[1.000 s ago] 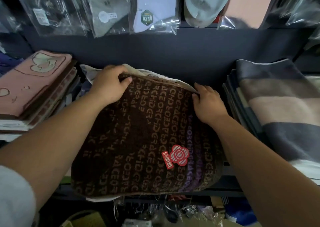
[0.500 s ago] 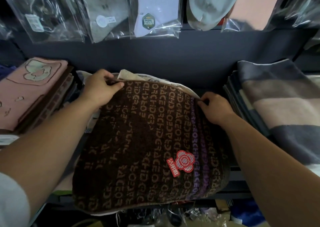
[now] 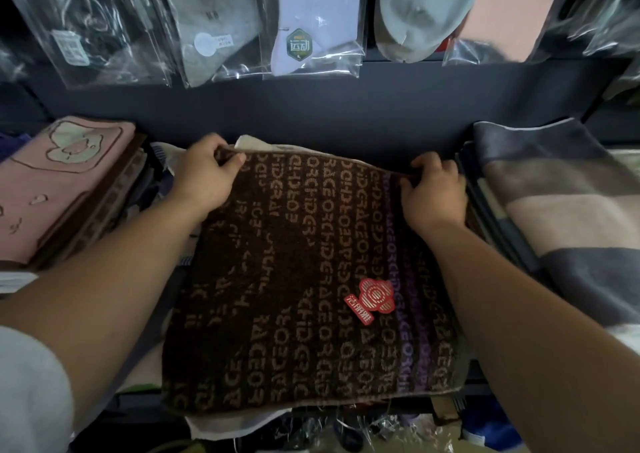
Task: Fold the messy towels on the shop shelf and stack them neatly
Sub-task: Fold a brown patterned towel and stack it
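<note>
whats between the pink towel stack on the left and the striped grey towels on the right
In the head view, the brown lettered towel lies between the pink stack and striped towels, with the left hand and right hand gripping its far corners.

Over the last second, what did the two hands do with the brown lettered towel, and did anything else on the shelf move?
The right hand slid from the towel's right side up to its far right corner and now pinches the edge there. The left hand kept its grip on the far left corner. The brown towel now lies flatter and squarer on the pile. The pink towel stack on the left and the striped towels on the right stayed put.
</note>
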`<state>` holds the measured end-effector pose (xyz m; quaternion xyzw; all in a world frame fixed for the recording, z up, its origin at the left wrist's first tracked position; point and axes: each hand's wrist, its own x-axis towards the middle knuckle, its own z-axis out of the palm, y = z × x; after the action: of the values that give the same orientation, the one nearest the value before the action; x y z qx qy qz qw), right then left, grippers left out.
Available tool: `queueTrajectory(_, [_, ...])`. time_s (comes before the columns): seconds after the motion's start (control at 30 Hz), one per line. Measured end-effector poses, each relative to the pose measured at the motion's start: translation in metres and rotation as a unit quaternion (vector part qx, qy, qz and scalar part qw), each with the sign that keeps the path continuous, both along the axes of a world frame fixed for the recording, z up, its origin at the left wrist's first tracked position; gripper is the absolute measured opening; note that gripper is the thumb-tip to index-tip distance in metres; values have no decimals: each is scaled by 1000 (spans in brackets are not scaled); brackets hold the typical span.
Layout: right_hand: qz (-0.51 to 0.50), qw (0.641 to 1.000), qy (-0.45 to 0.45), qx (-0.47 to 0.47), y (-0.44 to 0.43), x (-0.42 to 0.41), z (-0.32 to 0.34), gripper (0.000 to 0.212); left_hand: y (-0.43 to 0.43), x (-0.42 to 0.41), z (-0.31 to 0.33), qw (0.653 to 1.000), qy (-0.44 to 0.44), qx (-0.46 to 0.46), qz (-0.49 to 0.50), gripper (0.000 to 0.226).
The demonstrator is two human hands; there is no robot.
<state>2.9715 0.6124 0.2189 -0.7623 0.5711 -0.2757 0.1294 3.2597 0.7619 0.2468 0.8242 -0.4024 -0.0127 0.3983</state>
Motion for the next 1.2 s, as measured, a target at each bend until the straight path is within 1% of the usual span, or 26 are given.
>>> queueTrajectory(0.07, [29,1000,10,2,26,8,-7,51,10,-1,-7,998,50,28,-3,31])
queueTrajectory(0.13, [107,994,11,-15,57,12,-6,62,28,-6,-11,991,128,34,-21,41])
queueTrajectory(0.17, [156,987,15,-20,74,12,-3,66,39,-9,-13,986,162,35,-25,41])
queueTrajectory(0.23, [249,967,42,-37,103,7,2,68,64,-19,-15,977,206,52,-27,34])
queueTrajectory(0.3, [313,944,103,-35,121,0,-2,72,89,-31,-18,965,255,54,-31,26])
queueTrajectory(0.4, [331,919,214,-1,123,-7,-22,80,121,-51,-17,947,312,55,-44,28])
queueTrajectory(0.47, [327,912,247,19,120,-7,-34,82,134,-60,-17,938,337,56,-52,27])
queueTrajectory(0.57, [326,911,251,23,119,-7,-40,81,148,-71,-18,934,346,61,-67,31])
queueTrajectory(0.7, [328,911,247,31,118,-7,-39,81,160,-76,-19,928,351,102,-74,52])
queueTrajectory(0.77, [329,911,248,36,118,-6,-38,81,162,-79,-19,926,353,103,-80,58])
queueTrajectory(0.83, [330,910,247,41,117,-6,-38,82,162,-86,-16,925,371,45,-64,52])
queueTrajectory(0.9, [330,910,246,43,116,-6,-38,82,161,-93,-12,917,396,-18,-37,44])
queueTrajectory(1.0, [333,908,252,45,116,-6,-39,83,158,-104,-4,902,428,-46,-24,37])
queueTrajectory(1.03, [335,907,252,49,116,-6,-39,82,156,-108,0,903,426,-53,-19,35])
queueTrajectory(1.13, [352,904,229,80,112,-6,-33,80,145,-126,12,925,373,-69,-29,35])
queueTrajectory(1.2, [373,903,165,137,106,-10,-27,77,134,-142,22,938,336,-72,-56,37])
